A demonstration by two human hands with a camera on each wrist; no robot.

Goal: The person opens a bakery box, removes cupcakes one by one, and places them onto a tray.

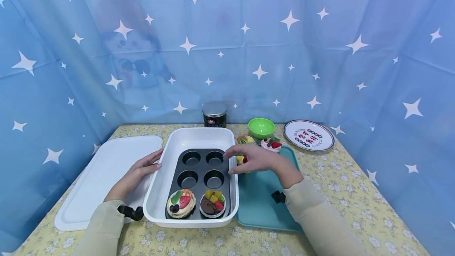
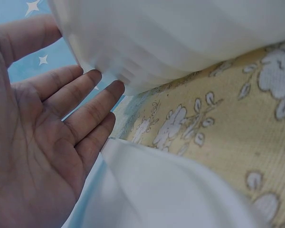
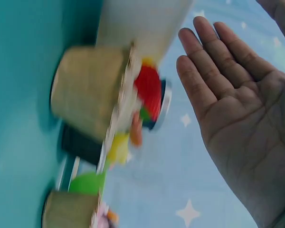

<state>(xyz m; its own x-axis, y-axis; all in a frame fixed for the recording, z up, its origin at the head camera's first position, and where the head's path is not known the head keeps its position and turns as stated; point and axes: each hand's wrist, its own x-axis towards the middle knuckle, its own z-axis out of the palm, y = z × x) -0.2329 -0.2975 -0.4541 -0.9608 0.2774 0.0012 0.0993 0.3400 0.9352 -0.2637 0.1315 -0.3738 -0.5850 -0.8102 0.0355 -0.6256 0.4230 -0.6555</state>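
Note:
A white baking dish (image 1: 158,192) holds a black muffin tin (image 1: 200,167). Two fruit-topped cupcakes (image 1: 181,202) (image 1: 212,203) fill its front cups; the other cups are bare. My left hand (image 1: 151,161) lies on a white lid (image 1: 106,169), and its straight fingers (image 2: 92,78) touch the dish's outer wall (image 2: 180,38). My right hand (image 1: 236,159) hovers open over the dish's right rim and holds nothing. Just beyond it a cupcake (image 1: 241,160) stands on a teal tray (image 1: 259,200). The right wrist view shows the open palm (image 3: 218,71) beside that blurred cupcake (image 3: 90,90).
Two more cupcakes (image 1: 245,139) (image 1: 271,144) sit at the tray's far end. A green bowl (image 1: 261,127), a printed plate (image 1: 308,135) and a dark can (image 1: 215,114) stand along the back. A star-patterned blue curtain closes in the flowered table.

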